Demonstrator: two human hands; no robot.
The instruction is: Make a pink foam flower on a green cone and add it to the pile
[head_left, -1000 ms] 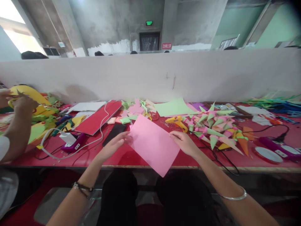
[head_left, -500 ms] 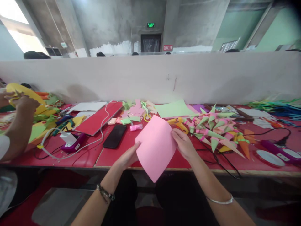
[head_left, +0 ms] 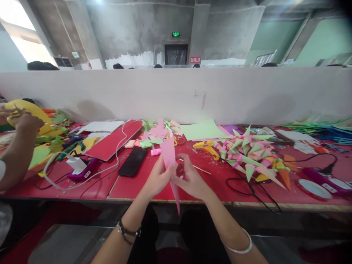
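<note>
A sheet of pink paper [head_left: 168,150], rolled into a narrow cone shape, stands upright above the table's front edge with its point downward. My left hand [head_left: 159,178] wraps around its left side, thumb across the front. My right hand [head_left: 190,176] pinches the paper's right edge between thumb and curled fingers. Behind my hands lies a thin wooden stick [head_left: 202,169]. A yellow glue gun [head_left: 208,148] rests to the right, beside a heap of green and pink paper cones [head_left: 249,154].
A black phone [head_left: 132,162] and a red board [head_left: 114,141] lie left of my hands. Purple power strips [head_left: 84,170] with cables stand on both sides. Light green sheets [head_left: 202,129] lie at the back by the white partition [head_left: 154,93]. A co-worker's hand [head_left: 27,119] holds scissors and yellow paper.
The pink paper, held spread out half a second ago, is now rolled into a narrow cone. My hands have come together around it, uncovering the glue gun and the stick.
</note>
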